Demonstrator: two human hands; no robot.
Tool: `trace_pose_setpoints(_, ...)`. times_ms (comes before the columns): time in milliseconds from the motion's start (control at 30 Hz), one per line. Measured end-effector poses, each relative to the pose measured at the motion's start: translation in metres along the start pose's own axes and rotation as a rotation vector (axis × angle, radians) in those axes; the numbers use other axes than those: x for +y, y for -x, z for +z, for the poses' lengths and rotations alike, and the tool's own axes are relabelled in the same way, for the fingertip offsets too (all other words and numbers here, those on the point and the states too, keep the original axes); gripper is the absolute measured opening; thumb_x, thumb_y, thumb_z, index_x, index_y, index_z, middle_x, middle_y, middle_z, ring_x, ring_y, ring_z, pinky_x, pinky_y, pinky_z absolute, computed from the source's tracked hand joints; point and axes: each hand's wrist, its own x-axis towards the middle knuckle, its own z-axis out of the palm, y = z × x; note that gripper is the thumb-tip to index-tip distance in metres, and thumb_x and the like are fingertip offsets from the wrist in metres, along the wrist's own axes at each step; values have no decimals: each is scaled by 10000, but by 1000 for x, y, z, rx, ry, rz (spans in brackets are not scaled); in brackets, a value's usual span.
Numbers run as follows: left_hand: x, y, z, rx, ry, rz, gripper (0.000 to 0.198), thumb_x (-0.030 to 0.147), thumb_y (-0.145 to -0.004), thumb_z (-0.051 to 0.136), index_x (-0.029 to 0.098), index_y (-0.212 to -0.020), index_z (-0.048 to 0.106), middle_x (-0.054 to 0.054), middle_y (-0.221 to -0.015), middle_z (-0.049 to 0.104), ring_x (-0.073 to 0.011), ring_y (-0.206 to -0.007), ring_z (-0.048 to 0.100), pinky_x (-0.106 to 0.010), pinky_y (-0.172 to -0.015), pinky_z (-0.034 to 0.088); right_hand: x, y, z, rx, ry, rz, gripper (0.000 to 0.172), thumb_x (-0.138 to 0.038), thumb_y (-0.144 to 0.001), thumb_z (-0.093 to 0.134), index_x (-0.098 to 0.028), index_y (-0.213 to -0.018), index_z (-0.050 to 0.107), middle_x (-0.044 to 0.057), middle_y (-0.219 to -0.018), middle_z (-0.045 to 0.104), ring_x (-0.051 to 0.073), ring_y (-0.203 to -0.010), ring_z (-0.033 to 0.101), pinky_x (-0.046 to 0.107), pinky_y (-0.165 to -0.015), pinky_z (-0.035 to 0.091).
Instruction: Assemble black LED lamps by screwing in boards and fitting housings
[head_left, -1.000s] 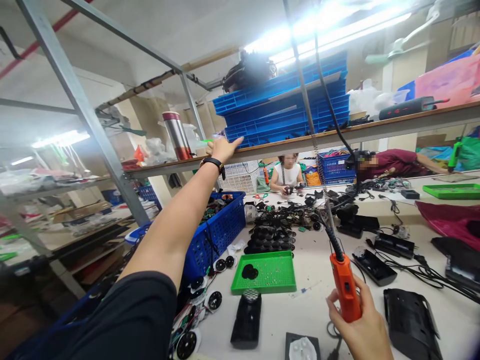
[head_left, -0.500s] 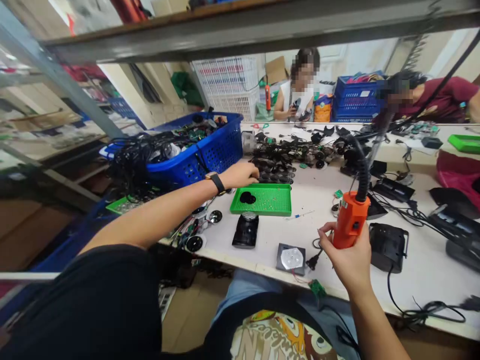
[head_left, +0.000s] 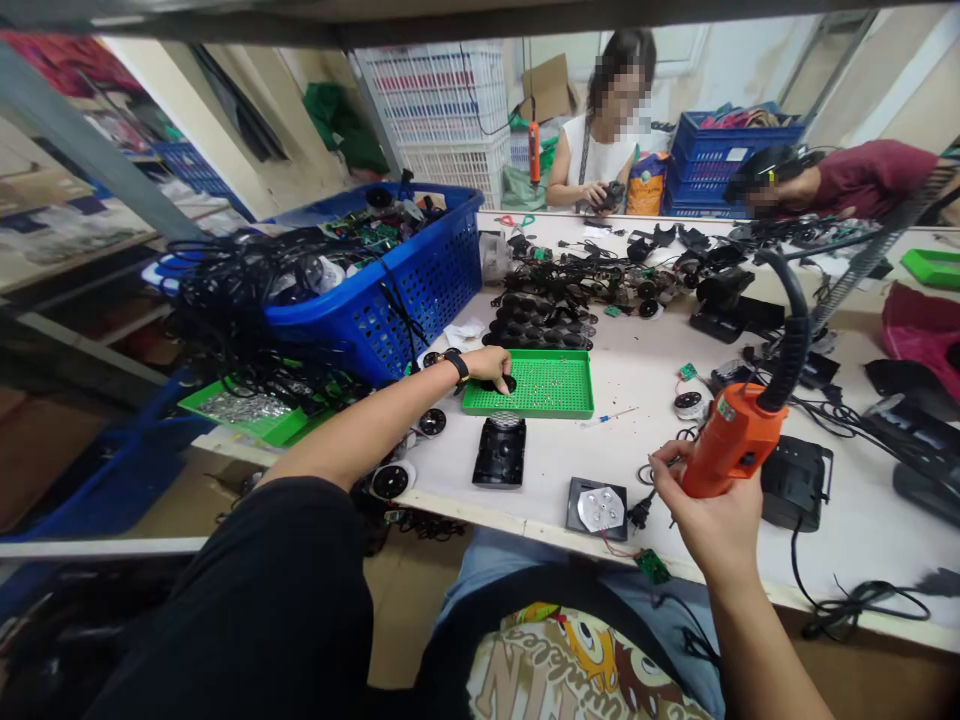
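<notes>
My right hand [head_left: 716,520] is wrapped round an orange electric screwdriver [head_left: 727,440], held above the table's front edge. My left hand [head_left: 491,367] reaches down into the left end of a green tray [head_left: 577,404], fingers pinched at a black round disc [head_left: 510,383] that they partly cover. Small screws lie scattered in the tray. Just in front of it stands an open black housing [head_left: 499,455]. Closer to my right hand lies a dark square plate with a silver lamp part [head_left: 601,508], wired to a green circuit board [head_left: 652,566].
A blue basket [head_left: 442,260] heaped with cables and boards stands at the left. Behind the tray lie black molded parts [head_left: 544,325]. A small blue screwdriver [head_left: 607,417] rests right of the tray. Black lamp bodies [head_left: 795,480] and cords lie at right. Two people sit across the table.
My left hand has moved down from behind the tray onto the black discs in it. The electric screwdriver stays in my right hand, tilted a little more. The camera view has shifted.
</notes>
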Motion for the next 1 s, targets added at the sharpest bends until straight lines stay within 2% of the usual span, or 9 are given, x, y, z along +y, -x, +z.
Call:
trace_pose_setpoints(133,-3,5,2,48,117,-5,484,315,-464,972,186,-733,590,5,-701,627,-165,-682,551,-287,-645,408,-3,-2,5,-8,0,7,495,-294,-748,822,-230,-1133,518,1,-836,706,167,-625,632,333,-588,540)
trace_pose_setpoints(333,0,15,0,79,232,-25,418,225,-492,928,202,-714,574,-20,-693,640,-215,-719,609,-333,-700,464,2,-9,9,-23,8,-10,495,-291,-754,804,-238,-1139,499,0,-845,708,191,-694,665,367,-654,568)
trace_pose_setpoints(467,21,28,0,198,256,-12,394,268,-570,925,205,-739,575,-63,-805,659,-276,-874,644,-396,-825,494,7,-10,11,-47,-3,-30,539,-282,-768,788,-243,-1210,483,-10,-847,711,194,-718,677,381,-702,580)
trace_pose_setpoints(567,62,55,13,247,333,65,324,449,-803,809,196,-915,641,-94,-975,698,-257,-946,656,-384,-847,507,8,-15,17,-63,-1,-49,531,-284,-789,767,-238,-1241,492,-10,-851,717,186,-699,678,378,-710,582)
trace_pose_setpoints(633,99,79,27,20,630,193,421,595,-955,634,193,-1068,679,-106,-1034,722,-211,-851,672,-344,-743,522,9,-22,25,-92,16,-84,517,-282,-790,757,-234,-1244,516,-3,-865,733,198,-737,700,386,-742,590)
trace_pose_setpoints(700,136,98,42,-251,1010,248,578,725,-938,608,183,-1119,695,-129,-1083,728,-206,-840,689,-333,-705,530,9,-32,35,-152,50,-122,515,-279,-775,766,-237,-1243,553,8,-901,760,218,-799,729,403,-800,596)
trace_pose_setpoints(800,169,108,57,-422,1323,149,485,648,-956,654,168,-979,718,-98,-945,720,-179,-770,667,-311,-680,522,10,-44,47,-236,96,-160,494,-284,-766,760,-246,-1235,609,18,-974,783,239,-861,756,425,-865,595)
trace_pose_setpoints(900,169,95,58,-364,1359,47,345,469,-1004,662,153,-881,725,-75,-834,688,-152,-713,617,-319,-732,530,10,-46,48,-230,69,-173,340,-292,-798,722,-237,-1127,654,27,-992,779,226,-841,752,404,-836,600)
trace_pose_setpoints(1000,148,72,52,-114,1233,75,306,406,-997,675,139,-851,706,-66,-797,656,-150,-722,601,-317,-776,528,8,-39,38,-141,-41,-134,320,-354,-836,723,-227,-1118,645,5,-854,746,176,-656,682,360,-692,587)
